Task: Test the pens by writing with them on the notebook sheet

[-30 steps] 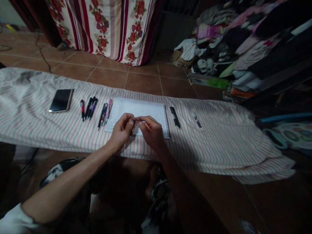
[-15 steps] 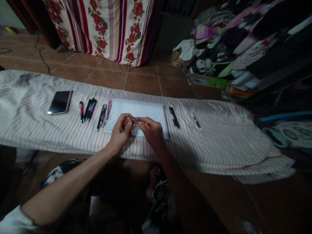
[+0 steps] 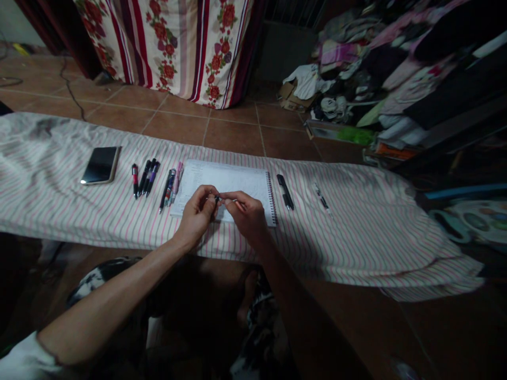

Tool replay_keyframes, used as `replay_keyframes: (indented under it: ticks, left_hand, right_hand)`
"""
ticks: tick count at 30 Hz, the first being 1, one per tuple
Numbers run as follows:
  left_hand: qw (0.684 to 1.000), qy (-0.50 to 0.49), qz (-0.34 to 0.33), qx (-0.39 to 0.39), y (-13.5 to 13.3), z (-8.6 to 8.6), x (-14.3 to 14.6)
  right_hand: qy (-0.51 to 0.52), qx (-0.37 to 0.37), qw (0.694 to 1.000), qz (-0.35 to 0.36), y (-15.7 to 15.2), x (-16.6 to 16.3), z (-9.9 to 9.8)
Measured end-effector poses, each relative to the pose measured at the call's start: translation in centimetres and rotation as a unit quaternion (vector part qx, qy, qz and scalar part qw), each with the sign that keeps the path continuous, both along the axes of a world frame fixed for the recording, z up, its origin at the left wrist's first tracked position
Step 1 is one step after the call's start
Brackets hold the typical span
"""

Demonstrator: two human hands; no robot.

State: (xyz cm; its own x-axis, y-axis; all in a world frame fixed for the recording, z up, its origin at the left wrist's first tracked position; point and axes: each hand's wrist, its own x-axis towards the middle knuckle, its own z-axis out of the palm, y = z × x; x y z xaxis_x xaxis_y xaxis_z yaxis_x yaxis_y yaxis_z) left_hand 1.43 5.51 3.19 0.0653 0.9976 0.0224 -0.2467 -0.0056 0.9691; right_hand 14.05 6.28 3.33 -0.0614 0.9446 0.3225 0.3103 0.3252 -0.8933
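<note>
I see both hands (image 3: 222, 211) pinched together on a small pen part (image 3: 217, 199) over the notebook (image 3: 225, 182) | pens (image 3: 156, 179) and phone (image 3: 100, 165) left of notebook | black pen (image 3: 285, 191) just right | striped surface (image 3: 356, 221) beneath

Small dark item (image 3: 217, 199) pinched between left hand (image 3: 197, 215) and right hand (image 3: 247, 216): mostly covered by fingers, kind undeterminable. Notebook (image 3: 229, 182): near edge hidden behind both hands, writing too faint to read. Striped cloth (image 3: 356, 227): left end cut off by frame edge.
</note>
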Motion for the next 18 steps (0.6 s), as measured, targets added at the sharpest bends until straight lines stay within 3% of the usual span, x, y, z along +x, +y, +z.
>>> replay_keyframes:
  ticks: [8,11,15,18]
  left_hand:
    - [1.000,-0.009,-0.001,-0.008,-0.2,0.2,0.2]
    - [1.000,-0.010,-0.008,-0.010,-0.4,0.3,0.4]
    - [1.000,-0.008,-0.004,-0.022,-0.5,0.4,0.6]
    - [0.999,-0.017,0.000,-0.040,-0.5,0.7,0.7]
  right_hand:
    - [0.024,-0.030,0.999,0.001,-0.1,-0.2,0.3]
    - [0.061,-0.059,0.996,-0.029,0.1,-0.3,0.4]
    - [0.172,-0.161,0.967,-0.098,0.5,0.1,-0.1]
    - [0.257,-0.213,0.940,-0.071,0.9,0.7,-0.7]
